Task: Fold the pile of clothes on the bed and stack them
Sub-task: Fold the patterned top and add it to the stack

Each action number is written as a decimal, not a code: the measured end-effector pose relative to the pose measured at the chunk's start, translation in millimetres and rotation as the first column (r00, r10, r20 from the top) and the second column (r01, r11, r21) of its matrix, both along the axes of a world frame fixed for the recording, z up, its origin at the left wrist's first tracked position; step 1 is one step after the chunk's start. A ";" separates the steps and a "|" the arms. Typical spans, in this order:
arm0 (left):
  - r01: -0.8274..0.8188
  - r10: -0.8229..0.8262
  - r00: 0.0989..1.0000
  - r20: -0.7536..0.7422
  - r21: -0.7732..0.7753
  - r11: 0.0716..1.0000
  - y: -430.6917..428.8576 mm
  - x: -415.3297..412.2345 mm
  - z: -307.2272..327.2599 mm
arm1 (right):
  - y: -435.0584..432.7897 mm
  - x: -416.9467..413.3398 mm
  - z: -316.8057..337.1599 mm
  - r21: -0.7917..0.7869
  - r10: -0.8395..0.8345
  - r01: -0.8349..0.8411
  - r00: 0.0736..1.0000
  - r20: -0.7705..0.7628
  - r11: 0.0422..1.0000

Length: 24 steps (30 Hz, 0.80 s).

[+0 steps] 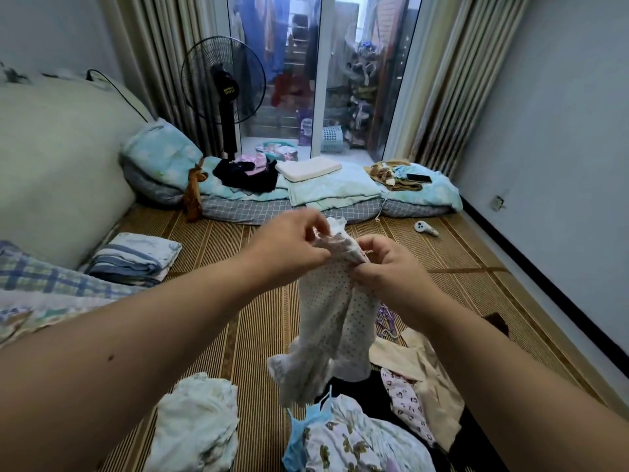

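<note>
— Where do we have it?
— Our left fingers [315, 229] pinch the frilled top edge of the dotted garment [333, 321]. Our right fingers [369, 264] are curled tight round the bunched cloth just below that edge. Our left hand [292, 243] and right hand [388, 270] sit close together, so the cloth hangs as a narrow twist above the woven mat [238, 335], its ruffled hem just over the unfolded pile [357, 434]

— So what makes this step go well?
— We reckon the hands should part along the top edge until each pinches a corner. Then the cloth can fall open and we can tell front from back. A light shake ought to drop the ruffles straight

— And after that?
— We'd lay it on bare mat beside the pile, not on it, since the hem could catch the blue piece [299, 434] lying there. We smooth from the middle outward, then fold. It looks thin and limp, so we shouldn't tug hard

— Where does it end up?
— The folded stack [136, 257] lies well off to our left, so we fold here first and carry it over afterwards
</note>
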<state>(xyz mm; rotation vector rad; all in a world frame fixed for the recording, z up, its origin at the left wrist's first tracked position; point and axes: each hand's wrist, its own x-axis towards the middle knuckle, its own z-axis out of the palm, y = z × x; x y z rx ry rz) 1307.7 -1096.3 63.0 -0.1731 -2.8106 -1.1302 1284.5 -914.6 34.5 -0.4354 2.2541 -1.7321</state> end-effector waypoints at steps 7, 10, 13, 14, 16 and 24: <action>0.177 -0.156 0.963 0.220 -0.079 0.981 -8.6 -11.6 -8.1 | 8.6 -2.4 9.3 0.068 0.126 -0.122 0.990 -0.062 0.990; 0.183 -0.167 0.963 0.211 -0.055 0.982 -6.2 -15.0 -14.1 | 14.9 -2.8 -0.2 0.392 0.140 -0.085 0.984 -0.114 0.916; 0.182 -0.155 0.965 0.211 -0.118 0.976 -4.6 -21.9 -20.9 | 21.4 -5.9 -20.1 0.700 0.175 -0.007 0.970 -0.169 0.714; 0.174 -0.144 0.967 0.209 -0.135 0.975 -5.8 -24.7 -23.3 | 24.0 -8.2 -26.7 0.739 0.168 0.012 0.971 -0.169 0.674; 0.158 -0.121 0.968 0.219 -0.162 0.974 -11.1 -29.9 -30.8 | 28.1 -14.8 -40.5 0.746 0.122 0.016 0.984 -0.129 0.665; 0.090 -0.012 0.958 0.288 -0.258 0.962 -57.0 -53.7 -86.2 | -7.1 -59.1 -106.1 0.722 0.114 -0.030 0.991 -0.068 0.691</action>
